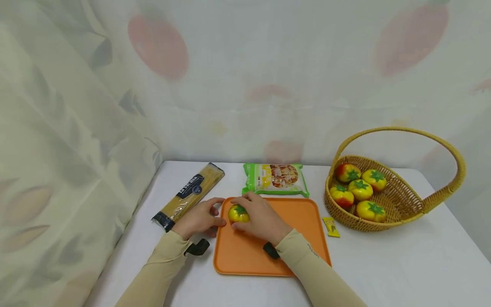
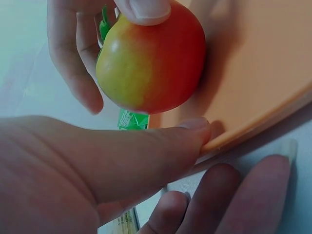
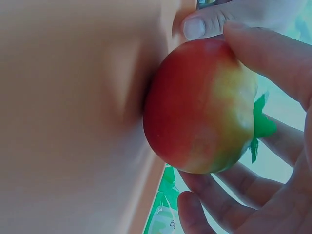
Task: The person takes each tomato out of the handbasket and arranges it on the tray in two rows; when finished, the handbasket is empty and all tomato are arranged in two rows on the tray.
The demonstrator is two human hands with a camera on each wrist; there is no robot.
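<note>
My right hand (image 1: 262,215) grips a red-and-yellow tomato (image 1: 238,214) with a green leafy top. In the right wrist view, the thumb and fingers surround the tomato (image 3: 200,107), its red underside facing the tray. It is over the upper left part of the orange tray (image 1: 249,260). Beside the tray's left edge is my left hand (image 1: 199,219), fingers spread. The left wrist view shows its straight thumb at the tray rim (image 2: 253,124), just below the tomato (image 2: 151,63), while the other fingers bend loosely outside the rim.
A wicker basket (image 1: 399,207) with several similar tomatoes stands at the right, its tall handle arching up. Left of the tray lies a pack of spaghetti (image 1: 192,192); behind it, a green food packet (image 1: 276,178). A small yellow wrapped sweet (image 1: 331,227) lies between tray and basket.
</note>
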